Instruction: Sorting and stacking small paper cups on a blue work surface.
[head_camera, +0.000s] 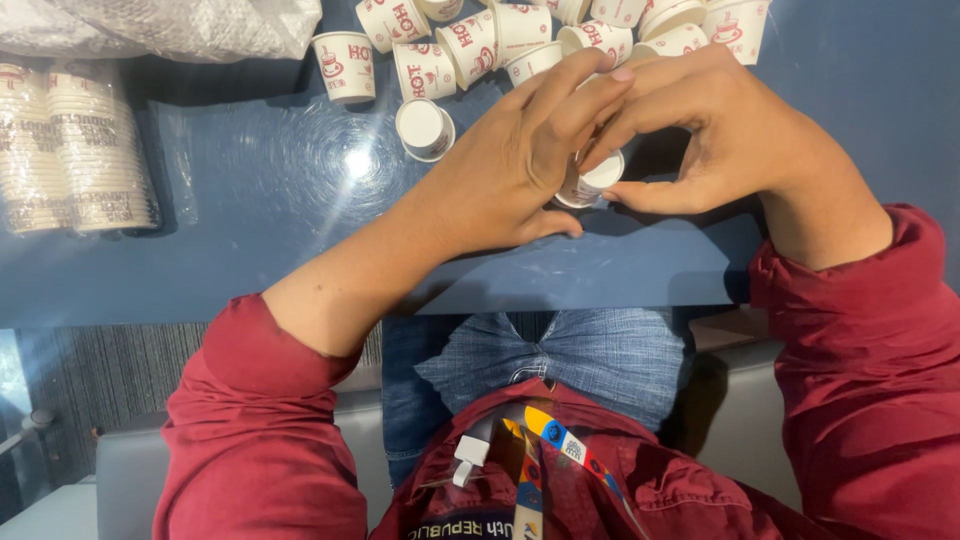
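While both hands meet over the dark blue table (250, 250), they close together on one small paper cup (592, 180), which lies tilted with its white bottom toward the camera. The left hand (510, 165) covers it from the left side with the fingers bent over it, and the right hand (700, 135) holds it from the right, thumb under the rim; the fingertips of both hands touch each other above the cup. This cup is near the middle of the table, not far from its front edge, which runs just above the person's knees.

Behind the hands, along the far edge, many loose paper cups (470, 45) of the same kind lie crowded, some upright, some on their side. One single cup (424, 128) stands upside down just left of the left hand. At the far left, two wrapped stacks of cups (70, 150) lie in clear plastic, beside a bubble-wrap bag (170, 25). Between these stacks and the hands the table surface is bare.
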